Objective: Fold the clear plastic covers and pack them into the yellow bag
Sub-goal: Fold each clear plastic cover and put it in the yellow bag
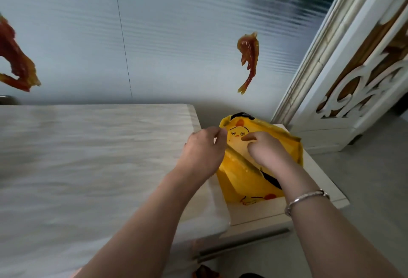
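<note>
The yellow bag (242, 178), printed with a cartoon chick, stands on a low white cabinet (260, 211) to the right of the table. My left hand (202, 151) pinches the bag's left rim near its top edge. My right hand (265, 147) reaches into the bag's mouth, fingers pressing on a pale folded sheet (239, 148) inside; it looks like a clear plastic cover, though blur makes that uncertain. A silver bangle sits on my right wrist.
A pale table (88, 156) fills the left half of the view, its right edge close beside the bag. Behind is a light blue wall with red fish decals (248, 59). A white carved screen (353, 79) stands at the right.
</note>
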{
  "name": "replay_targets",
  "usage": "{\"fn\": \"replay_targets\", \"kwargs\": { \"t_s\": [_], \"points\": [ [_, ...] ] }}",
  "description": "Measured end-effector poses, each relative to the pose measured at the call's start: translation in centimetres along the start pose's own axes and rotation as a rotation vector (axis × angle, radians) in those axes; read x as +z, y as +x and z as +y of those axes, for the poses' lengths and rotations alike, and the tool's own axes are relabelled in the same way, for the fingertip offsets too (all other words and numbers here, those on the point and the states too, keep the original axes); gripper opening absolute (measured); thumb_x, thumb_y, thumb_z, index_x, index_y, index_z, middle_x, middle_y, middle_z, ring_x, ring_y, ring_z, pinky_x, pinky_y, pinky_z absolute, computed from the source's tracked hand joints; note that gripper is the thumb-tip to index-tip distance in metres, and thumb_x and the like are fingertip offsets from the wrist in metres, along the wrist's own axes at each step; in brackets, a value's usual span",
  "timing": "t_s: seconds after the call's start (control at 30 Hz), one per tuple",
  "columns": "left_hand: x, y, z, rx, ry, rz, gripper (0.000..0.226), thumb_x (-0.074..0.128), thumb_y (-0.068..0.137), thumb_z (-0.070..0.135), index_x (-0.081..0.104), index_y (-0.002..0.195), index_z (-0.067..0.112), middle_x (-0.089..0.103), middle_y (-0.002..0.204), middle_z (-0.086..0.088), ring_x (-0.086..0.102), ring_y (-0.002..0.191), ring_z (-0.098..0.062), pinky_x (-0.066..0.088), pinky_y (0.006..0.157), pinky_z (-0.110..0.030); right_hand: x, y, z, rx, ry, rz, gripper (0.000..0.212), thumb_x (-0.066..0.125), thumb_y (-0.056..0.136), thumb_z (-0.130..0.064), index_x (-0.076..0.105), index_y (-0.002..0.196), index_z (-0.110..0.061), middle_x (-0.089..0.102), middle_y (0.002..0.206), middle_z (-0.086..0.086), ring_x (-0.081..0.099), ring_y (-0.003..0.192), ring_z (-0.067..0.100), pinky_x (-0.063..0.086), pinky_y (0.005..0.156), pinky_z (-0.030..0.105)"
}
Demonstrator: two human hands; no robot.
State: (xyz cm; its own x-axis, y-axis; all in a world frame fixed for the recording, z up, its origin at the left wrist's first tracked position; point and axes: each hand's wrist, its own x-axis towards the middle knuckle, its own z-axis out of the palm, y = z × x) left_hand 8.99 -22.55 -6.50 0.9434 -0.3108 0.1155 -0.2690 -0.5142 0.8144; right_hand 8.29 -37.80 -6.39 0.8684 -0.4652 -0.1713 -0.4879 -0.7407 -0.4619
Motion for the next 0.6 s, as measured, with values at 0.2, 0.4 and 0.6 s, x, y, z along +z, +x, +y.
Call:
{"fn": "replay_targets", "kwargs": {
  "t_s": [0.2,0.4,0.6],
  "points": [
    [-3.2,-2.2,-1.9,-0.028,0.022,0.086,0.028,0.044,0.099,0.03,0.064,0.118,0.024,0.065,0.119,0.003,0.06,0.102,-0.018,0.046,0.091,-0.032,-1.1,-4.5,-1.0,-0.14,0.138,0.187,0.039,0.044,0.09,-0.008,0.064,0.118,-0.026,0.061,0.121,0.001,0.052,0.074,0.018,0.037,0.056,0.025],
    [-9.2,-5.4,-5.1,-0.174,0.043,0.249,0.022,0.049,0.093,0.017,0.068,0.102,0.024,0.068,0.101,-0.002,0.061,0.089,-0.022,0.05,0.084,-0.034,2.6,-8.2,-7.2,-0.379,0.244,0.13,0.033,0.044,0.09,-0.007,0.068,0.105,-0.025,0.06,0.105,-0.001,0.045,0.064,0.002,0.031,0.053,0.017],
    [-15.7,-9.8,-8.0,-0.244,0.104,0.365,0.026,0.047,0.091,0.012,0.067,0.103,0.024,0.065,0.109,-0.001,0.06,0.101,-0.024,0.049,0.088,-0.038,8.3,-11.8,-14.4,-0.479,0.371,-0.096,0.036,0.043,0.087,-0.002,0.069,0.096,-0.026,0.063,0.106,-0.004,0.055,0.065,-0.001,0.035,0.049,0.008]
  ]
}}
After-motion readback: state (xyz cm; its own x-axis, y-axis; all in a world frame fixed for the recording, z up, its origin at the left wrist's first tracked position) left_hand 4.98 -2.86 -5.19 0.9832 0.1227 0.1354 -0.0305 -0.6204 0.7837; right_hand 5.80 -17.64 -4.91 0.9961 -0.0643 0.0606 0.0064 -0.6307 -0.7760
